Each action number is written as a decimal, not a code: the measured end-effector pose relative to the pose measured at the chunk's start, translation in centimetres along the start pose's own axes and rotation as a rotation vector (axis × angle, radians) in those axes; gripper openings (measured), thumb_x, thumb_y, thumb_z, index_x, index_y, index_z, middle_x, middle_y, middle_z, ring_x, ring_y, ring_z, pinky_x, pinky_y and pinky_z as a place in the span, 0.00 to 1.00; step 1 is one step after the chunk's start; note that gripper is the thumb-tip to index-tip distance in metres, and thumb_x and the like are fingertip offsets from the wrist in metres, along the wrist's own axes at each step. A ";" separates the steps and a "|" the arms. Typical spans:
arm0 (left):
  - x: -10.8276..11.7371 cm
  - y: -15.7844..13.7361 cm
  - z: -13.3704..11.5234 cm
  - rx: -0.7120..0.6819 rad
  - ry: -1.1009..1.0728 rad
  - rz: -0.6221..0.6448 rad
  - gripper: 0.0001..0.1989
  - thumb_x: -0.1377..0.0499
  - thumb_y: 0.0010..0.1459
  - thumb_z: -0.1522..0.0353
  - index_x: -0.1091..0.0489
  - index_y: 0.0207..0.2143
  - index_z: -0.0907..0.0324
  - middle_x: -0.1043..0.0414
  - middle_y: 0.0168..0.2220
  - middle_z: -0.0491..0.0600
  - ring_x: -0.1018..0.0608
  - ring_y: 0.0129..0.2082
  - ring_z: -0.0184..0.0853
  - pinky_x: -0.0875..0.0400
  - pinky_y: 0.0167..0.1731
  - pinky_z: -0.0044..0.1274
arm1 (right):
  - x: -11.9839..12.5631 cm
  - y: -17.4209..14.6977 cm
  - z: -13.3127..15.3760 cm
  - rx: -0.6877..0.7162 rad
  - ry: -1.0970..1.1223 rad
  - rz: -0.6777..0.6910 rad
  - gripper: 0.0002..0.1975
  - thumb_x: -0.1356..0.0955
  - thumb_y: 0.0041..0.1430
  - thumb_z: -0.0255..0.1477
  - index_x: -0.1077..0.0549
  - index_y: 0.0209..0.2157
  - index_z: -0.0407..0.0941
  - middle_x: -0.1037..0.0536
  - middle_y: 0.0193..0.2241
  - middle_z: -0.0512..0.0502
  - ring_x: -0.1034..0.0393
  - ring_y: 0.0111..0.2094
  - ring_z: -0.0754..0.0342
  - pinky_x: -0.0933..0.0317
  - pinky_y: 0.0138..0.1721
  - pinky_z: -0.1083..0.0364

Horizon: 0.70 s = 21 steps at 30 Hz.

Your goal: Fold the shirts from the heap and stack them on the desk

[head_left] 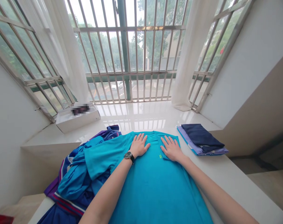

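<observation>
A teal T-shirt lies spread on the white surface with its collar toward the window. Its left sleeve stretches out over a heap of clothes, while the right side is folded inward over the body. My left hand rests flat on the shirt just below the collar, fingers spread, a black-strapped watch on the wrist. On the folded-in part at the right, my right hand lies flat with its fingers apart. A small yellow-green mark shows beside that hand.
Left of the shirt is a loose heap of blue and purple clothes. A stack of folded garments, navy on top, sits at the right. A white box holding a blurred item stands at the back left, near the barred window and white curtains.
</observation>
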<state>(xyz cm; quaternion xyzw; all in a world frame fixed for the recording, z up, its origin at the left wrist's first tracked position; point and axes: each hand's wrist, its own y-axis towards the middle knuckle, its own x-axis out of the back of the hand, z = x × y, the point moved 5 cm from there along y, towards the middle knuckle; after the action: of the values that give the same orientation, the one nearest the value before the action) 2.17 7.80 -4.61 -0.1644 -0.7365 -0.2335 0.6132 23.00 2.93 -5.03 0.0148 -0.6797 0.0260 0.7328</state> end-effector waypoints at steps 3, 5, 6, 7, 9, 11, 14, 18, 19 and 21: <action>0.0 1.6 1.0 0.002 0.001 -0.002 0.34 0.60 0.67 0.49 0.47 0.68 0.58 0.53 0.70 0.53 0.50 0.69 0.44 0.57 0.66 0.42 | 0.0 2.2 -0.5 0.012 -0.001 0.016 0.33 0.47 0.67 0.46 0.50 0.69 0.49 0.53 0.70 0.44 0.60 0.70 0.40 0.64 0.66 0.37; -0.1 2.5 1.6 0.011 0.005 -0.001 0.34 0.60 0.67 0.49 0.47 0.68 0.58 0.53 0.70 0.53 0.50 0.69 0.44 0.57 0.66 0.41 | 0.0 3.4 -0.6 0.016 0.005 0.020 0.33 0.48 0.67 0.46 0.51 0.69 0.49 0.54 0.70 0.44 0.61 0.70 0.40 0.64 0.66 0.37; -0.1 2.8 1.8 0.016 0.007 0.002 0.34 0.60 0.67 0.49 0.47 0.67 0.58 0.53 0.70 0.53 0.50 0.69 0.44 0.57 0.66 0.41 | 0.0 4.0 -0.6 0.019 0.009 0.021 0.33 0.48 0.67 0.47 0.51 0.69 0.49 0.54 0.70 0.44 0.61 0.70 0.40 0.65 0.66 0.37; -0.1 3.1 2.0 0.021 0.010 0.003 0.34 0.60 0.67 0.49 0.47 0.67 0.58 0.53 0.70 0.53 0.50 0.69 0.44 0.57 0.66 0.41 | 0.0 4.4 -0.6 0.024 0.013 0.021 0.33 0.48 0.67 0.47 0.51 0.69 0.49 0.54 0.71 0.44 0.62 0.70 0.40 0.65 0.66 0.37; -0.1 3.5 2.3 0.027 0.016 0.006 0.34 0.59 0.67 0.50 0.47 0.67 0.58 0.52 0.69 0.53 0.49 0.69 0.44 0.57 0.66 0.41 | -0.2 5.1 -0.5 0.036 0.025 0.021 0.34 0.48 0.67 0.47 0.51 0.69 0.49 0.54 0.71 0.44 0.62 0.70 0.41 0.65 0.66 0.38; -0.1 3.7 2.4 0.028 0.018 0.008 0.33 0.59 0.67 0.50 0.46 0.67 0.59 0.52 0.69 0.54 0.49 0.69 0.44 0.57 0.66 0.41 | -0.5 5.5 -0.5 0.046 0.047 0.013 0.33 0.47 0.67 0.46 0.51 0.69 0.49 0.54 0.71 0.44 0.62 0.70 0.41 0.66 0.66 0.38; -0.1 3.8 2.4 0.034 0.010 0.020 0.33 0.59 0.68 0.50 0.47 0.67 0.58 0.52 0.70 0.53 0.49 0.69 0.43 0.57 0.66 0.40 | -0.6 5.9 -0.9 0.058 0.202 -0.048 0.35 0.43 0.64 0.48 0.46 0.68 0.47 0.50 0.70 0.42 0.61 0.70 0.39 0.68 0.66 0.36; 0.1 3.7 2.4 0.046 -0.015 0.031 0.32 0.60 0.68 0.50 0.46 0.67 0.56 0.52 0.69 0.52 0.50 0.69 0.42 0.58 0.66 0.39 | 0.9 5.9 -2.9 0.095 0.656 -0.223 0.35 0.42 0.62 0.51 0.38 0.64 0.45 0.36 0.64 0.39 0.46 0.66 0.42 0.54 0.65 0.41; 0.2 3.6 2.4 0.047 -0.023 0.034 0.31 0.60 0.68 0.50 0.46 0.66 0.56 0.51 0.69 0.52 0.50 0.69 0.42 0.58 0.66 0.39 | 1.4 5.7 -3.7 0.095 0.719 -0.261 0.33 0.45 0.64 0.49 0.39 0.64 0.46 0.34 0.63 0.39 0.43 0.64 0.45 0.49 0.63 0.44; 0.4 3.7 2.4 0.056 -0.044 0.051 0.30 0.59 0.68 0.51 0.45 0.66 0.56 0.51 0.69 0.52 0.49 0.69 0.42 0.58 0.66 0.39 | 2.4 5.0 -5.1 0.075 0.771 -0.336 0.31 0.50 0.68 0.45 0.40 0.63 0.45 0.32 0.61 0.39 0.38 0.61 0.49 0.41 0.59 0.48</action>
<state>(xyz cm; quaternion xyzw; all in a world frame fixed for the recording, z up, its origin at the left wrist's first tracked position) 2.04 12.17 -3.98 -0.1708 -0.7516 -0.1933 0.6071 28.01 8.28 -3.05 0.1415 -0.3427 -0.0656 0.9264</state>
